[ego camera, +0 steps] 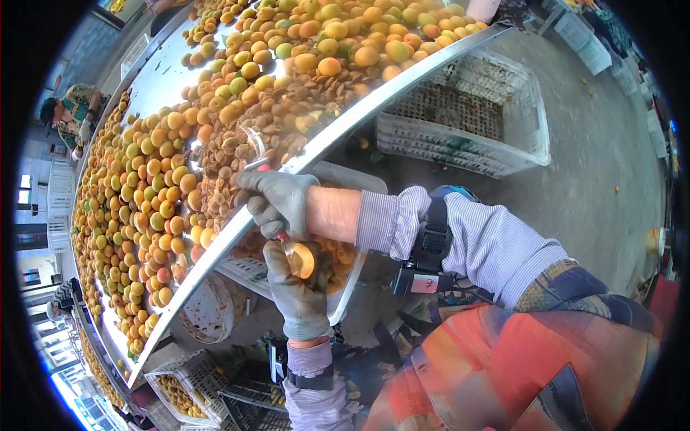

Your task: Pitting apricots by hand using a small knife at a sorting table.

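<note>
My right hand [280, 202], in a grey work glove, is closed around a metal hand tool with red parts [264, 167] above the table's metal edge. A curved piece shows beyond the fist; another red end points down at a cut apricot [301, 261]. That apricot, its orange flesh exposed, is in the fingers of my gloved left hand [296, 293], just below my right. Brown apricot stones [226, 161] lie heaped on the table beside my right hand, among whole apricots [161, 188]. Under both hands, a white crate [345, 301] holds apricot halves [342, 264].
The metal table rim [215, 250] crosses diagonally before me. An upper white crate [463, 134] stands on the floor at right. Below are a stained bucket [210, 312], a crate of apricots [188, 366] and a dark crate [256, 396]. A co-worker [75, 116] is across the table.
</note>
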The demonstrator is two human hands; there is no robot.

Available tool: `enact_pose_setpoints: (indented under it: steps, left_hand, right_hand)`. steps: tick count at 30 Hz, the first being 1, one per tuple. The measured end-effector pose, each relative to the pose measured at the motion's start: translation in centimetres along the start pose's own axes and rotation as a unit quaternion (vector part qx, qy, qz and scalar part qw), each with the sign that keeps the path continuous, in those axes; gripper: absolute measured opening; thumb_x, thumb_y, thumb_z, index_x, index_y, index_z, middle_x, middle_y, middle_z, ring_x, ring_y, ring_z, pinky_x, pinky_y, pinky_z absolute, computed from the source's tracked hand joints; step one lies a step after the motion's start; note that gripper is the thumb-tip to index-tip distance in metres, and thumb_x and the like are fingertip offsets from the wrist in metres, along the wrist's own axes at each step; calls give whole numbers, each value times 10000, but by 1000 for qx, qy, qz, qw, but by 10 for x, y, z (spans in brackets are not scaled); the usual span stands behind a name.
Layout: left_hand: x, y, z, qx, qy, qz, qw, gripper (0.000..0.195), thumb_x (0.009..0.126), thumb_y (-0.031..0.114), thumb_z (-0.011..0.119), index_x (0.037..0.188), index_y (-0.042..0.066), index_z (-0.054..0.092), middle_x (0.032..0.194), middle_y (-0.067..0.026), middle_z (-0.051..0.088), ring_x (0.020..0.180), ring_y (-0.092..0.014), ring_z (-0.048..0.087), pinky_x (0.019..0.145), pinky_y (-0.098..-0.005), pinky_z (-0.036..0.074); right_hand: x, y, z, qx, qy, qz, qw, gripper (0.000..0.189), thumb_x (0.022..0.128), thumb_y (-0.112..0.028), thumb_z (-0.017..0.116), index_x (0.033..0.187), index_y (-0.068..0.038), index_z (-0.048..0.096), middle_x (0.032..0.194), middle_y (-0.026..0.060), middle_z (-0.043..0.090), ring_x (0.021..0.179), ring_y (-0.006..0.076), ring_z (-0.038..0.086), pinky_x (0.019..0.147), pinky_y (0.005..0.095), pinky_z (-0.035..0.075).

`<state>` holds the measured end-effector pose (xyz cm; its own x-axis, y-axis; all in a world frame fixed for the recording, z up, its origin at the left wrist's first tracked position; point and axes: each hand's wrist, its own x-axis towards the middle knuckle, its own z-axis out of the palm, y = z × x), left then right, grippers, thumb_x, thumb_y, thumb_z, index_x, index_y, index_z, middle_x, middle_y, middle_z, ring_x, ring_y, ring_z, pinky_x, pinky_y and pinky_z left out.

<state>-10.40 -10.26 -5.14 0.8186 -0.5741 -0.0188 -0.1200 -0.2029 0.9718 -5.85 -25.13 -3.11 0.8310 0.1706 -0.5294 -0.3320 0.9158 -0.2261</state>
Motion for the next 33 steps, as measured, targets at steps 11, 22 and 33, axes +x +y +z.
enact_pose_setpoints:
  steps: [11, 22, 33]
  left_hand:
    - [3, -19, 6, 102, 71, 38, 992, 275, 914, 197, 522, 1113, 7, 517, 949, -137, 567, 836, -290, 558, 725, -350, 454]
    - [24, -3, -15, -196, 166, -38, 966, 282, 933, 279, 531, 1019, 10, 529, 880, -45, 528, 764, -124, 522, 643, -261, 464]
    - [25, -20, -32, -308, 152, -88, 935, 395, 981, 391, 403, 1171, 56, 489, 991, -32, 525, 824, -106, 525, 660, -232, 467]
  right_hand:
    - [-12, -6, 5, -69, 24, -39, 997, 301, 913, -377, 552, 820, -91, 525, 533, -64, 375, 378, 48, 261, 344, 218, 209]
    - [-35, 0, 7, -265, -16, -296, 918, 317, 858, -369, 639, 897, -59, 581, 655, 2, 552, 445, 66, 450, 382, 225, 359]
    - [-25, 32, -9, -586, -29, -307, 750, 359, 815, -307, 656, 985, -7, 555, 872, 136, 618, 812, 167, 585, 748, 309, 470]
